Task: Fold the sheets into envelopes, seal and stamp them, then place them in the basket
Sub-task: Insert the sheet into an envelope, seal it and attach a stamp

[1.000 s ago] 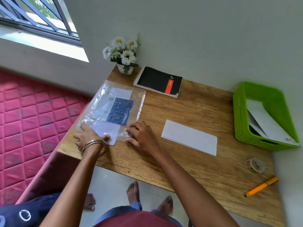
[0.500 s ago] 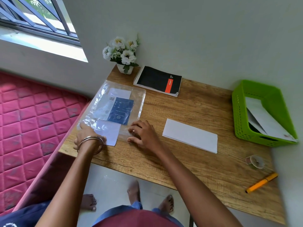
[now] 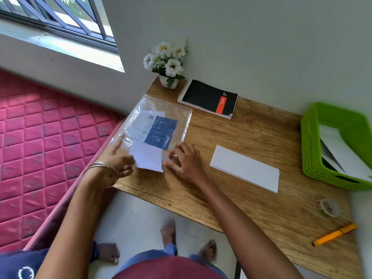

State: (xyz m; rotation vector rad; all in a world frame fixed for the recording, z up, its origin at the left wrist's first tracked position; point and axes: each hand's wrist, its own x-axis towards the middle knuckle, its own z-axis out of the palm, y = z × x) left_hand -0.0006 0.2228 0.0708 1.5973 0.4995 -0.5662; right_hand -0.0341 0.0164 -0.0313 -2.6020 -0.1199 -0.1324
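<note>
A person stands at a wooden desk (image 3: 251, 135) set in a wall corner, both hands at a clear plastic sleeve (image 3: 157, 121) lying at the desk's 9 o'clock edge. The left hand (image 3: 115, 160), bangles at the wrist, pinches the near edge of a white sheet (image 3: 148, 157) that sticks out of the sleeve's open end, forefinger extended. The right hand (image 3: 185, 160) presses down on the sleeve's near corner, fingers bent; a blue printed card (image 3: 161, 131) shows inside the sleeve. At 12 o'clock stand a pot of white flowers (image 3: 168, 61) and a black spiral notebook (image 3: 208, 98), just beside the sleeve's far end. A folded white envelope (image 3: 244, 168) lies mid-desk, apart from the right hand. At 3 o'clock a green basket (image 3: 310, 141) holds white envelopes. A tape roll (image 3: 327, 206) and an orange pen (image 3: 334, 234) lie near the 4 o'clock corner. A pink quilted mattress (image 3: 40, 137) borders the desk's left edge.
</note>
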